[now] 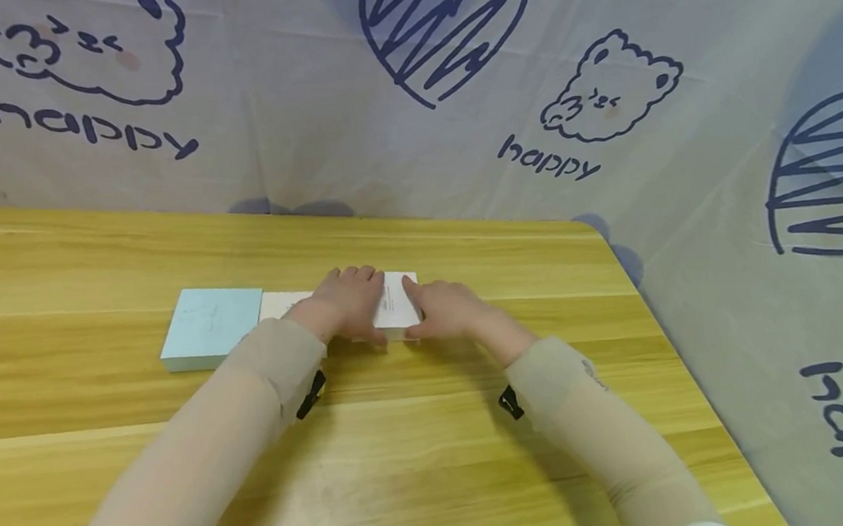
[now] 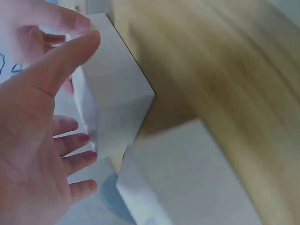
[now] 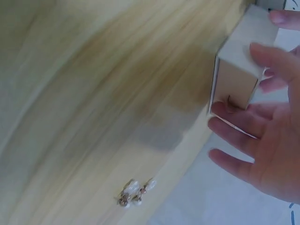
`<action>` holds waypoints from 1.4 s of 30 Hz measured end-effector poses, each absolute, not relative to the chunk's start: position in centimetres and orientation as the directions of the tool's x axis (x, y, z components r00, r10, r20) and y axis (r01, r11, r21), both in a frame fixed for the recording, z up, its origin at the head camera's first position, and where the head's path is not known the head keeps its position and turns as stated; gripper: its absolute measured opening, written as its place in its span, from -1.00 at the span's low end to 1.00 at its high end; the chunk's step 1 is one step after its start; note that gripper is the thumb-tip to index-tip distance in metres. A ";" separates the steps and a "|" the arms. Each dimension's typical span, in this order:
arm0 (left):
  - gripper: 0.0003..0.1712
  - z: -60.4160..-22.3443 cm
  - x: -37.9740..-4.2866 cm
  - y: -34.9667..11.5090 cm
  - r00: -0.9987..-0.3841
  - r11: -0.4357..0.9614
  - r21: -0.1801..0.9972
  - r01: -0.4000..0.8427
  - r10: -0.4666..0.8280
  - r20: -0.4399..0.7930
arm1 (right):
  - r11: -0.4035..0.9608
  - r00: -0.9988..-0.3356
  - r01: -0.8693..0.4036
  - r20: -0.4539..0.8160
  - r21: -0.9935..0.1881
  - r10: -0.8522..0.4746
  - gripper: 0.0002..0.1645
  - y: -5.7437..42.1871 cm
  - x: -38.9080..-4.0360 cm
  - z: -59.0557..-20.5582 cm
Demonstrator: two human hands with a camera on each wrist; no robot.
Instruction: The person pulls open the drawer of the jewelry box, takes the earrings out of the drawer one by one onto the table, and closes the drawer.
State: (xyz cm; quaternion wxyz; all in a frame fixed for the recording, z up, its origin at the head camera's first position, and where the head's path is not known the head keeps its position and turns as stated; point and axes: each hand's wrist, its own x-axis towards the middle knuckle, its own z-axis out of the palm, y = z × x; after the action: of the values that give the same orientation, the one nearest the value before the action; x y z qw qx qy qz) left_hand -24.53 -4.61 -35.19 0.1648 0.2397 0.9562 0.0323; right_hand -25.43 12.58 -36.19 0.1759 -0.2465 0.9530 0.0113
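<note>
A small white box with fine print on top sits on the table between both hands. My left hand holds it from the left side, thumb on the near face and fingers on the far side. At its right end, my right hand grips it, thumb against the near face and fingers round the end. The right wrist view shows that end as a beige panel with a small brownish loop. Left of the hands, a cream box is partly covered by the left hand and sleeve.
A wider light-blue box lies beside the cream box, in the same row on the wooden table. Small beaded jewelry pieces lie near the table's far edge in the right wrist view. A printed cloth hangs behind.
</note>
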 end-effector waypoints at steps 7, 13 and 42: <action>0.20 -33.4 -24.2 -7.4 -0.841 0.911 0.163 0.379 0.412 -0.349 | 0.892 -0.884 -0.433 -0.252 0.127 -0.393 -0.14 12.8 -26.4 -36.3; 0.23 -32.1 -23.3 -9.3 -0.824 0.944 0.061 0.325 0.314 -0.472 | 0.904 -0.910 -0.396 -0.203 0.159 -0.362 -0.19 13.1 -26.9 -36.9; -0.37 -33.7 -22.2 -6.4 -0.826 0.930 0.110 0.349 0.361 -0.432 | 0.894 -0.898 -0.425 -0.060 -0.143 -0.437 -0.59 12.8 -25.1 -34.5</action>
State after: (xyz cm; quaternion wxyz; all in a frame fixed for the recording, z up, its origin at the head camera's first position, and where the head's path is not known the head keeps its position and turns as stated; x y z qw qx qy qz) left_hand -22.20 -6.36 -33.68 0.2287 0.1860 0.9555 0.0131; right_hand -25.15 12.75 -34.49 0.0453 -0.2217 0.9720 -0.0632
